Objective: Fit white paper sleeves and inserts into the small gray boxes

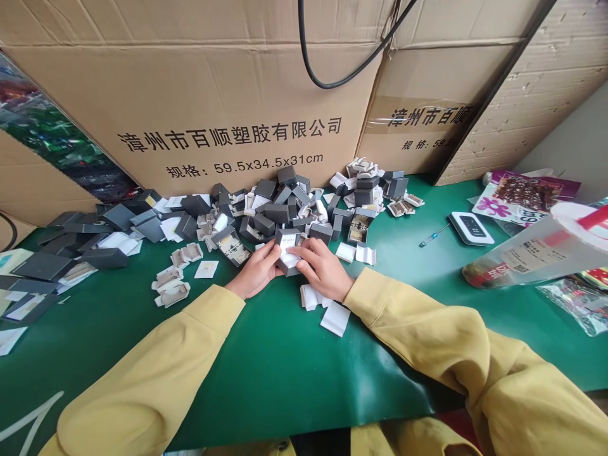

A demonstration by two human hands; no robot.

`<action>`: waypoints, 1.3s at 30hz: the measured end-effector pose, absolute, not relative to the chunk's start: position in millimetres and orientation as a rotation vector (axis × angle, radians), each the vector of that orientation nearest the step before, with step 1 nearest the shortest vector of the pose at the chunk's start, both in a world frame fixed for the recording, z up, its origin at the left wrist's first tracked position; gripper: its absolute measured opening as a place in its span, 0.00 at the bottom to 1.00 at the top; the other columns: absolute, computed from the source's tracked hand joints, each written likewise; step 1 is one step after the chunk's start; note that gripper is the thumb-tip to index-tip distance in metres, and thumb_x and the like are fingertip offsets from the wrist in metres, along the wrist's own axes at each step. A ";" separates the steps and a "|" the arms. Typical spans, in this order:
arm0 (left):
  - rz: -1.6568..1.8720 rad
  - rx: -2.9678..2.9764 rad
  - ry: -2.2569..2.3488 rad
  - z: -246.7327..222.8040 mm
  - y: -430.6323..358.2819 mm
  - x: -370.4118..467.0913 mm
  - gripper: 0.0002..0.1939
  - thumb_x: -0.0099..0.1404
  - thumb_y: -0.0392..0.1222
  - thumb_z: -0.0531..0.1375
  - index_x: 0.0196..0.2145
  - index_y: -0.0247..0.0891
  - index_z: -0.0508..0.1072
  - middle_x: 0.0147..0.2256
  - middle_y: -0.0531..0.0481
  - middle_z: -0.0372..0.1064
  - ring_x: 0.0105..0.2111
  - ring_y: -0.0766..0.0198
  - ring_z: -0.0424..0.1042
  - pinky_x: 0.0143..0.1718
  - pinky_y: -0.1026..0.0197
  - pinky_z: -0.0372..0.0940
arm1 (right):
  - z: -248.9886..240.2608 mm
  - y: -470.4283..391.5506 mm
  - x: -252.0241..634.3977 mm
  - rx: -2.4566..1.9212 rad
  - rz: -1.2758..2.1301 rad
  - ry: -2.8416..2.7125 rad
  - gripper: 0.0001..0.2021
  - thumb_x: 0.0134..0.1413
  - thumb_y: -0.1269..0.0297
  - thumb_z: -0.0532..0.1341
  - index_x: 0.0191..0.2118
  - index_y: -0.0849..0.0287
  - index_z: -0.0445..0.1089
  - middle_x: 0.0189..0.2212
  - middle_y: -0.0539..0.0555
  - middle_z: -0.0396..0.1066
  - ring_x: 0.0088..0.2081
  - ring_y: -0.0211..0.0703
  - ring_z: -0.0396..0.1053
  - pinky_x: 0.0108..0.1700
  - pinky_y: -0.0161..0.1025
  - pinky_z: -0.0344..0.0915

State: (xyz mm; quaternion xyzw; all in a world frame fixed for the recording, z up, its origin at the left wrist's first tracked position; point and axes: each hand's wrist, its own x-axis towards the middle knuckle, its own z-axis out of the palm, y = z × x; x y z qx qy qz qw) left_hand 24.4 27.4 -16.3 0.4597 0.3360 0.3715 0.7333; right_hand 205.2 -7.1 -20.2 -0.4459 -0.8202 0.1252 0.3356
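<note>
Between my hands is a small dark grey box (287, 239) with a white insert showing in it. My left hand (258, 269) is closed round the box's left side. On the right, my right hand (323, 268) has its fingers bent onto the white insert and the box's edge. Just below my right hand lie folded white inserts (335, 318) on the green table (285, 373). Behind the held box is a heap of dark grey box parts (275, 214) mixed with white pieces. Left of my left hand rest an open box (234, 248) and a small white card (206, 269).
Large cardboard cartons (237, 95) stand along the back, with a black cable (327, 83) hanging before them. More dark boxes (45, 266) pile up at the left. At the right are a white device (471, 228), a snack packet (522, 196) and a tilted plastic cup (536, 250).
</note>
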 end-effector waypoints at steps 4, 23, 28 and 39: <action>0.782 1.126 0.792 -19.0 25.9 24.7 0.22 0.61 0.51 0.57 0.51 0.43 0.66 0.43 0.48 0.66 0.35 0.66 0.65 0.31 0.66 0.64 | -17.7 -8.5 203.9 -1.197 0.313 -2.143 0.23 0.63 0.52 0.41 0.52 0.56 0.63 0.40 0.58 0.62 0.42 0.47 0.59 0.45 0.45 0.61; 0.901 0.943 0.890 -13.0 24.9 31.5 0.24 0.53 0.40 0.63 0.49 0.39 0.68 0.44 0.46 0.71 0.41 0.59 0.70 0.41 0.59 0.65 | -21.0 -5.0 205.9 -1.100 0.299 -2.103 0.16 0.63 0.58 0.46 0.48 0.57 0.66 0.41 0.57 0.66 0.43 0.46 0.63 0.46 0.45 0.64; 0.907 0.928 0.892 -16.4 26.5 30.2 0.23 0.56 0.39 0.61 0.50 0.40 0.68 0.46 0.47 0.71 0.42 0.60 0.70 0.41 0.61 0.65 | -22.7 -4.2 204.8 -1.099 0.307 -2.107 0.16 0.63 0.59 0.46 0.48 0.56 0.66 0.42 0.57 0.67 0.44 0.45 0.64 0.48 0.45 0.64; 0.869 0.745 0.664 -8.5 25.8 21.6 0.31 0.55 0.35 0.59 0.57 0.43 0.59 0.45 0.48 0.69 0.43 0.61 0.68 0.40 0.61 0.63 | -17.4 -5.0 206.7 -1.014 0.362 -2.025 0.15 0.62 0.59 0.48 0.46 0.57 0.66 0.44 0.56 0.67 0.45 0.45 0.62 0.48 0.45 0.63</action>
